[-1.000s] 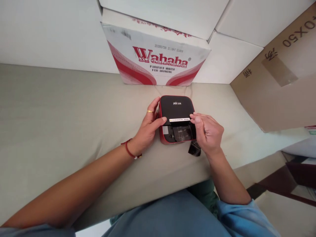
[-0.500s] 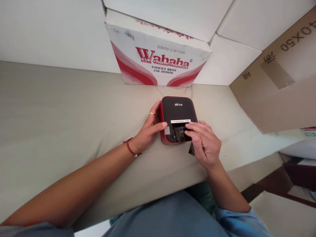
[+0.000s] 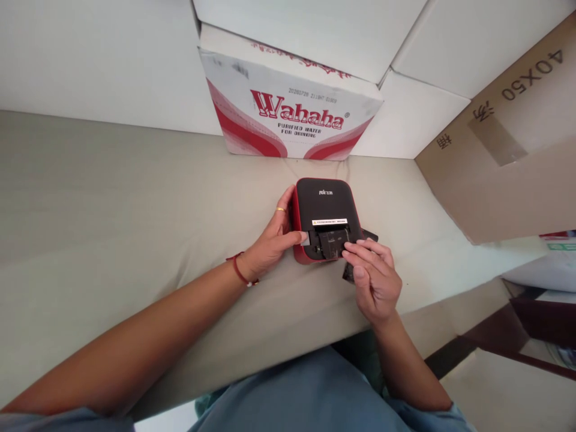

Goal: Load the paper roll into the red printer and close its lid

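A small label printer (image 3: 326, 203) with a black lid and red sides rests on the cloth-covered table. My left hand (image 3: 274, 237) wraps round its left side, the thumb lying on a grey tab near the front left corner. A dark, glossy piece (image 3: 333, 243) covers the front part of the printer, below a white warning sticker (image 3: 329, 222). Fingertips of my right hand (image 3: 375, 276) rest at the right edge of that piece, the thumb apart from them. Beside the printer, another dark piece (image 3: 348, 273) shows partly; my right hand hides some of it.
Behind the printer stands a white and red carton of drinking water (image 3: 297, 114), against white boxes (image 3: 315, 30). A large brown carton (image 3: 499, 150) is at the right. The pale cloth (image 3: 112, 240) covers the table up to my body.
My right hand has slid slightly toward me and down along the dark piece, uncovering more of it. A dark corner now shows right of the printer. The left hand keeps its hold.
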`<state>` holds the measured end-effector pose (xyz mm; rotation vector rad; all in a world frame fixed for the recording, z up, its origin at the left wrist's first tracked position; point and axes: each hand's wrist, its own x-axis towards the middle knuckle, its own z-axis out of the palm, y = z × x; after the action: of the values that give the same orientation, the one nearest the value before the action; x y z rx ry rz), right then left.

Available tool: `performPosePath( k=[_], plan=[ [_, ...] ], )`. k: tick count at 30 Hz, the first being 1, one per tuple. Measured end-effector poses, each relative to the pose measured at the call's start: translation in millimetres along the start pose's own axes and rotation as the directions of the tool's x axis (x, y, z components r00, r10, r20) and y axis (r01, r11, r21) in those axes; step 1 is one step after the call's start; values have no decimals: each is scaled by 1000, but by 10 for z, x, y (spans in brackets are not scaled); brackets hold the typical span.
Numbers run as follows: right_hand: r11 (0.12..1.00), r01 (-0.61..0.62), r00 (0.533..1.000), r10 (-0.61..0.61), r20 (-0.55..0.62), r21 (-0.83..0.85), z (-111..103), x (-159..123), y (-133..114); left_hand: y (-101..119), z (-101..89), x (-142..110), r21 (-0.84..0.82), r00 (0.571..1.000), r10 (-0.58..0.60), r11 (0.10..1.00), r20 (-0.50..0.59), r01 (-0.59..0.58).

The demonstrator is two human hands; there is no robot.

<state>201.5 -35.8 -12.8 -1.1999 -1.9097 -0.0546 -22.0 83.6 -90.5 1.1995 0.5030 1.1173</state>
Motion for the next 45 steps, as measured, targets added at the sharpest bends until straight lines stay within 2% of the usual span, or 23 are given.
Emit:
performPosePath(
  k=[9,11,13,14,16,18,20,25,27,31,33,35,38,41,42,45],
  plan=[
    [997,70,992,-71,103,13,-125,447,-13,3,-22,18,49,999,25,998,31,-26],
    [999,41,985,-43,164,14,-154,618,-14,15,-14,15,76,999,41,996,33,-43],
    [999,-45,966,47,253,-13,-155,819,18,11,-17,13,99,998,56,993,22,-58],
    [995,-89,945,100,312,-48,-137,924,48,1,-22,13,98,998,59,993,19,-60],
    [979,-119,873,184,451,-168,-55,1123,121,-28,-39,19,76,998,56,996,19,-57],
    [949,-49,793,227,566,-312,79,1280,188,-58,-58,28,55,999,48,997,22,-49],
    [906,52,738,248,627,-419,230,1382,227,-77,-73,37,56,999,40,998,17,-41],
    [844,158,604,328,726,-513,474,1483,267,-75,-91,50,79,999,50,996,22,-51],
    [847,165,585,328,742,-505,513,1503,295,-74,-93,55,86,998,51,995,26,-53],
    [861,159,606,302,736,-484,514,1508,310,-88,-95,59,72,999,30,997,12,-31],
    [881,105,644,293,707,-461,423,1482,262,-92,-95,59,68,999,32,997,18,-33],
    [923,-19,694,290,659,-385,226,1435,193,-86,-93,57,78,999,43,996,17,-44],
    [943,-289,720,327,612,-164,-273,1329,161,-61,-86,56,81,1000,29,996,6,-29],
    [857,-515,704,430,565,-10,-857,1168,363,-37,-69,58,51,1000,1,999,-1,-1],
    [812,-583,662,492,566,-24,-1022,1097,486,-31,-63,60,40,1000,2,999,-4,-2],
    [657,-727,415,652,635,-201,-1315,840,939,-26,-47,64,28,1000,8,1000,-7,-8]
  ],
)
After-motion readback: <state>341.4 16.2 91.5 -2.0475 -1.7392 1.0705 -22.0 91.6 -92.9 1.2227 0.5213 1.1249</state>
